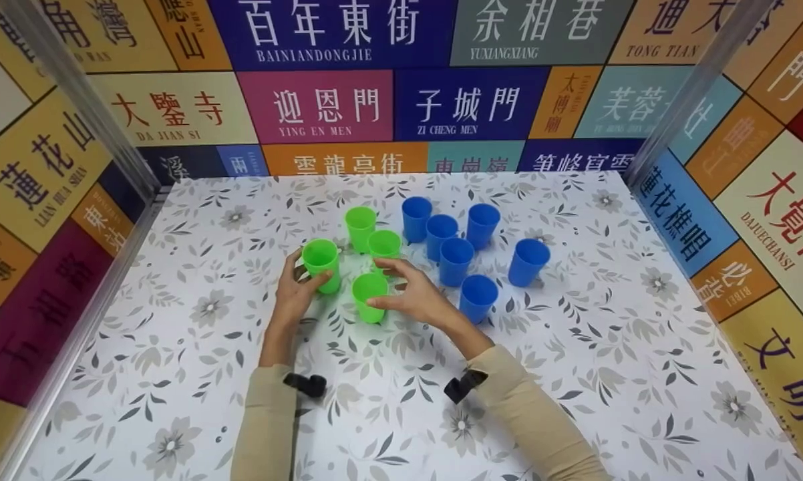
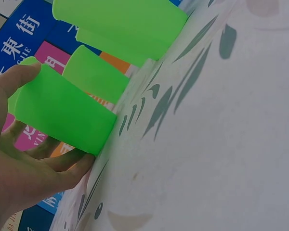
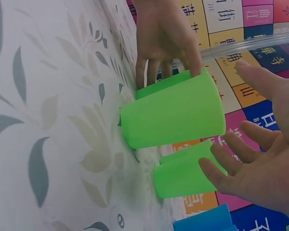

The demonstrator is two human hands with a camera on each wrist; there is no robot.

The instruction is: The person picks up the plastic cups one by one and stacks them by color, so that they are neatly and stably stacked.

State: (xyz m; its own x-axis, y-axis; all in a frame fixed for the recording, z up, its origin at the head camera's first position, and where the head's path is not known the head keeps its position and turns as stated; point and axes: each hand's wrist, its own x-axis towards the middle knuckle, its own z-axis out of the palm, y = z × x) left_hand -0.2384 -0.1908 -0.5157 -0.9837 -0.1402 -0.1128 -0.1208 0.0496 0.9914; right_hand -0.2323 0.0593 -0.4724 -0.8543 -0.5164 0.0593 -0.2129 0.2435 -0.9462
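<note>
My left hand (image 1: pixel 293 292) grips the leftmost green cup (image 2: pixel 67 110), thumb near its rim and fingers round its far side. That cup stands upright on the flowered tabletop. Beside the front green cup (image 1: pixel 367 294) is my right hand (image 1: pixel 416 294), its fingers and thumb spread. In the right wrist view the fingers (image 3: pixel 231 161) stand apart from this cup (image 3: pixel 176 113). Two more green cups stand behind: a rear one (image 1: pixel 360 227) and a middle one (image 1: pixel 384 244), partly hidden by my right fingers.
Several blue cups stand upright to the right of the green ones; the nearest (image 1: pixel 478 298) is close to my right wrist, and one (image 1: pixel 529 262) stands apart at the far right. Panels with printed lettering (image 1: pixel 318 107) rise behind the white flowered table (image 1: pixel 194 374) and at both sides.
</note>
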